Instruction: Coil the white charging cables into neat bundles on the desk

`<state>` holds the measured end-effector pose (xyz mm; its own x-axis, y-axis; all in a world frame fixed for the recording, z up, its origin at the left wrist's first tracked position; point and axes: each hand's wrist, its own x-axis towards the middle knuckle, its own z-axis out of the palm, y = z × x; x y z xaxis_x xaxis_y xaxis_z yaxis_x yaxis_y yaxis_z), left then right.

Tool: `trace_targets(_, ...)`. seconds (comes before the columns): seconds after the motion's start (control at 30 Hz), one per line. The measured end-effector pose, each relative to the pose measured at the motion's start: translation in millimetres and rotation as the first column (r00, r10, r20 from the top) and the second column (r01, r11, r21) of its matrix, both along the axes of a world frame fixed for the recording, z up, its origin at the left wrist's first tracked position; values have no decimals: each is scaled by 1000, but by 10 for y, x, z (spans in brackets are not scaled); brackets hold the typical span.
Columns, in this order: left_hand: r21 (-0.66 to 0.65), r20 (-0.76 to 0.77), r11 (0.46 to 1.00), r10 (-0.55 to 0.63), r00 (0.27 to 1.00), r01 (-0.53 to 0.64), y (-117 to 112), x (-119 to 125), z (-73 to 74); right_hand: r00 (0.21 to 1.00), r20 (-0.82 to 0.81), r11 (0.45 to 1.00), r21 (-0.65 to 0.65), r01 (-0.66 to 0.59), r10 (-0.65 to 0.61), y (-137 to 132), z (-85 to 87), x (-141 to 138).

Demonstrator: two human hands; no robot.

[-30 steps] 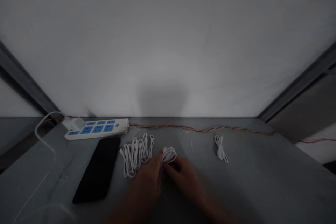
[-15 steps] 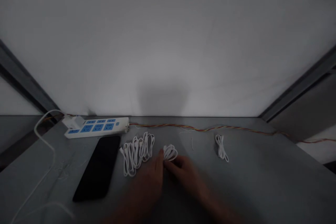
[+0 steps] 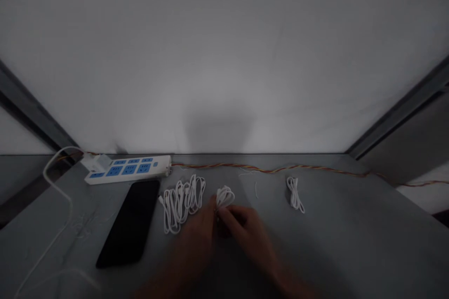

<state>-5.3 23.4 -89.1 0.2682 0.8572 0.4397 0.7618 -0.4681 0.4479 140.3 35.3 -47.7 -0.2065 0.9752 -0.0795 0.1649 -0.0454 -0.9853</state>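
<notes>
Here both hands meet at centre table: left hand [image 3: 199, 238] and right hand [image 3: 247, 233], fingers curled, pinching a small white cable coil [image 3: 225, 195] between them, just right of the loose cable bundle [image 3: 182, 200].

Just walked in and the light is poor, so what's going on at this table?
A person works with bare hands at a grey table. The left hand and right hand meet on a small white cable coil and seem to pinch its near end. A looser cable bundle, a black phone and a power strip lie to the left; another tied cable lies apart to the right.
</notes>
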Motion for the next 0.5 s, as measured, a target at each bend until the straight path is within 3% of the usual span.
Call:
trace_targets(0.23,105,-339,994,24,941,13,-7,-6,-49,998,21,993,-108,-49,51,91,-46,68)
trace_targets(0.5,124,-387,992,62,920,-15,-52,10,-3,979,-17,967,-156,-203,203,149,-68,216)
